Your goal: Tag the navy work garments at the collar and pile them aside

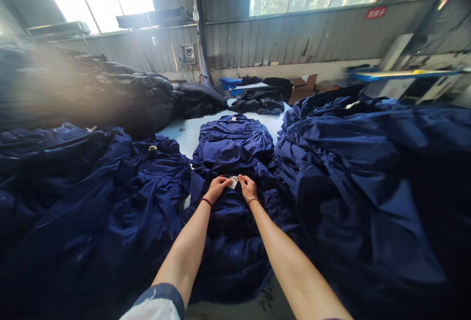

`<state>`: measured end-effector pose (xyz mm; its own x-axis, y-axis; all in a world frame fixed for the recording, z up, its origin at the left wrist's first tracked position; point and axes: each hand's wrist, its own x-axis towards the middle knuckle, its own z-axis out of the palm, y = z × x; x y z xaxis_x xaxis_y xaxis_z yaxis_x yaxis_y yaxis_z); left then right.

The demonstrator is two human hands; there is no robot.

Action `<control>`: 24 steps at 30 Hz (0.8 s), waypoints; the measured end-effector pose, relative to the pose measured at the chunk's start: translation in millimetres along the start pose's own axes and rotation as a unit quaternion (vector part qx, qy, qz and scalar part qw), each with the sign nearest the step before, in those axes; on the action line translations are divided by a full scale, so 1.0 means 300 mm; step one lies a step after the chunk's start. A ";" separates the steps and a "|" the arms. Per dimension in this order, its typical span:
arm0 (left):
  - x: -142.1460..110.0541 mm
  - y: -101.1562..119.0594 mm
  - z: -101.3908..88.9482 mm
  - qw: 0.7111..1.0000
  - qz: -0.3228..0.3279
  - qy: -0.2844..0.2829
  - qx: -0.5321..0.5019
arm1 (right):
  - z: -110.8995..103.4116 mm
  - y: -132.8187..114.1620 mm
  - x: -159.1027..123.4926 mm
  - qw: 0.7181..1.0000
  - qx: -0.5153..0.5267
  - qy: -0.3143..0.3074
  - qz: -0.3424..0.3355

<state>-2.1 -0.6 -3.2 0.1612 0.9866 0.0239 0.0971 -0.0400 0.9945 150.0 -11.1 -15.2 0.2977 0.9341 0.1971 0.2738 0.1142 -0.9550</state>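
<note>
A small white label [233, 182] is pinched between both my hands, over the middle of a dark blue garment [235, 150]. My left hand [218, 187] closes thumb and fingers on the label's left edge. From the other side, my right hand [248, 187] grips its right edge, fingers bent. The garment lies spread out in front of me, its folds bunched beneath my hands. A second pale tag [234, 119] shows at its far end. Any print on the label is too small to read.
Dark blue garments are heaped on the left [91, 187] and in a taller pile on the right [353, 163]. Black garments [121, 92] are stacked at the back left. Pale tabletop [187, 136] shows between the piles. Beyond stands a blue-edged table [401, 75].
</note>
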 end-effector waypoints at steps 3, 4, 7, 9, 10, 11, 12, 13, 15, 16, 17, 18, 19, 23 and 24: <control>0.002 -0.002 0.002 1.000 -0.002 -0.001 -0.002 | -0.001 -0.001 -0.001 1.000 0.028 0.001 0.011; 0.003 -0.003 0.002 1.000 -0.003 0.000 -0.004 | -0.003 -0.002 -0.003 0.999 0.050 -0.010 0.011; 0.005 -0.006 0.002 1.000 0.001 0.002 -0.012 | -0.012 -0.010 -0.011 0.995 0.087 -0.057 0.001; 0.007 -0.008 0.001 1.000 0.007 0.004 -0.013 | -0.015 -0.014 -0.014 0.995 0.067 -0.066 -0.013; 0.007 -0.008 -0.001 1.000 0.009 0.004 -0.010 | -0.016 -0.016 -0.014 0.996 0.054 -0.064 -0.018; 0.008 -0.008 -0.002 1.000 0.010 0.004 -0.006 | -0.015 -0.018 -0.014 0.997 0.045 -0.061 -0.022; 0.008 -0.008 -0.004 1.000 0.010 0.002 -0.002 | -0.013 -0.019 -0.013 0.997 0.041 -0.059 -0.024; 0.007 -0.007 -0.006 1.000 0.009 0.001 -0.001 | -0.011 -0.020 -0.011 0.997 0.041 -0.058 -0.024; 0.007 -0.007 -0.009 1.000 0.007 -0.003 -0.008 | -0.007 -0.021 -0.010 0.997 0.049 -0.057 -0.016; 0.006 -0.007 -0.010 1.000 0.007 -0.005 -0.014 | -0.006 -0.022 -0.009 0.997 0.054 -0.056 -0.012; 0.006 -0.007 -0.010 1.000 0.007 -0.007 -0.018 | -0.006 -0.023 -0.010 0.997 0.058 -0.056 -0.007; 0.005 -0.008 -0.011 1.000 0.007 -0.008 -0.020 | -0.006 -0.024 -0.010 0.997 0.061 -0.056 -0.003; 0.005 -0.008 -0.011 1.000 0.006 -0.009 -0.021 | -0.007 -0.025 -0.010 0.996 0.063 -0.057 0.000; 0.006 -0.008 -0.009 1.000 0.005 -0.010 -0.019 | -0.012 -0.028 -0.011 0.997 0.056 -0.055 0.002; 0.006 -0.008 -0.008 1.000 0.007 -0.009 -0.019 | -0.012 -0.027 -0.011 0.997 0.054 -0.053 0.003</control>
<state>-4.5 1.7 -5.3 0.1792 0.9831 0.0367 0.0576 -0.0477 0.9972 150.0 -16.2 -7.2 0.2000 0.9647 0.1714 0.1707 0.1380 -0.9756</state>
